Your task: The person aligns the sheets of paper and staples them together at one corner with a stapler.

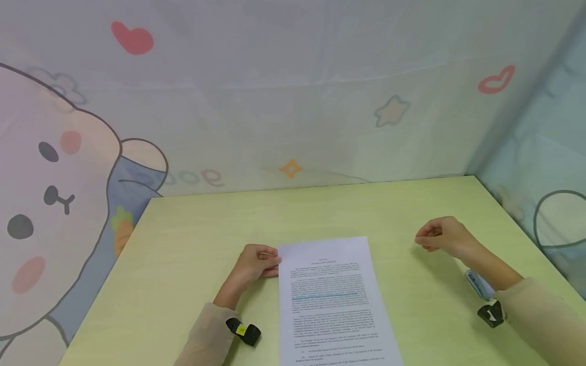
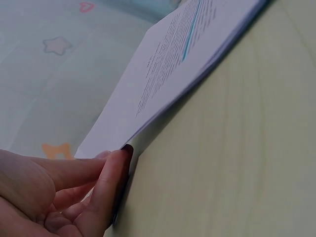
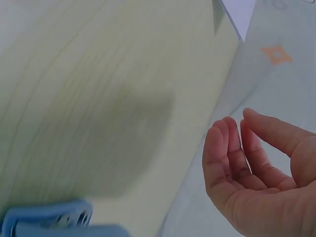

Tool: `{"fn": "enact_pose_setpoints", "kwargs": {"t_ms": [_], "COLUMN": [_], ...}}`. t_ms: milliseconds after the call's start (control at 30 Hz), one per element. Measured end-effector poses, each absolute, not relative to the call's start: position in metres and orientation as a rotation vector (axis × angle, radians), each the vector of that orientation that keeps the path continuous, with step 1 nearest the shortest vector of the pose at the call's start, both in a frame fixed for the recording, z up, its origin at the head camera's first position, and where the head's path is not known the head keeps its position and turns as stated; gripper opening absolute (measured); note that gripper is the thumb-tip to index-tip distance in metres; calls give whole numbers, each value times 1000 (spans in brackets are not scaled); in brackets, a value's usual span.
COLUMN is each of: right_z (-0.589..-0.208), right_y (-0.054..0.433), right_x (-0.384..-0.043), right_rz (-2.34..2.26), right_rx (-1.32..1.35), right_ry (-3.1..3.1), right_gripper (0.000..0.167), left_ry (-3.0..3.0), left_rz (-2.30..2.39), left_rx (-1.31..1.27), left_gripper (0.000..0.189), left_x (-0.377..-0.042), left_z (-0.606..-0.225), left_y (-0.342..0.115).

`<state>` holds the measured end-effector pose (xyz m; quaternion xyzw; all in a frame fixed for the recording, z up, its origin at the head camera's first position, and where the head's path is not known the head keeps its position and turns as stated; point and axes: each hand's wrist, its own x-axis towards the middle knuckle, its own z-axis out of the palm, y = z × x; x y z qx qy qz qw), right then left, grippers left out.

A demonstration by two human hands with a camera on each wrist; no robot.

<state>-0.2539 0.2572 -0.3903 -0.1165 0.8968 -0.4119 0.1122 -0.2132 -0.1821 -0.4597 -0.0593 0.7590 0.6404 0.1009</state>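
Sheets of printed paper (image 1: 327,300) lie on the table in front of me, with one line highlighted in blue. At their upper left edge my left hand (image 1: 256,262) pinches the paper between thumb and fingers. The left wrist view shows the sheets' near edge (image 2: 197,74) lifted a little off the tabletop. My right hand (image 1: 441,236) hovers over the table, right of the paper, fingers loosely curled and holding nothing. In the right wrist view, its thumb and fingertips (image 3: 216,143) are apart. Below the right forearm lies a blue stapler (image 1: 478,284), partly hidden by the sleeve.
The pale yellow tabletop (image 1: 220,218) ends at a back edge against a printed cloth (image 1: 293,117) with hearts and stars. Another cloth (image 1: 549,152) hangs along the right side. A large cartoon bear (image 1: 59,203) is printed on the left.
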Motion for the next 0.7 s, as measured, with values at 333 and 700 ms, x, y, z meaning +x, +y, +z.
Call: {"fn": "enact_pose_setpoints", "kwargs": {"t_ms": [333,700], "right_z": [-386,-391], "right_y": [301,333], "right_x": [-241,-223], "right_rz": [-869,-653], "right_rx": [-337,-209], "right_ry": [2943,2981], "right_gripper": [35,58], "left_ry": [2236,2247], "left_rz": [1893,1885], "left_rx": [-184,-171], "left_gripper": [14,14], "left_x": [-212,-212], "left_z": [-455,-457], "left_y": [-181,-182]}}
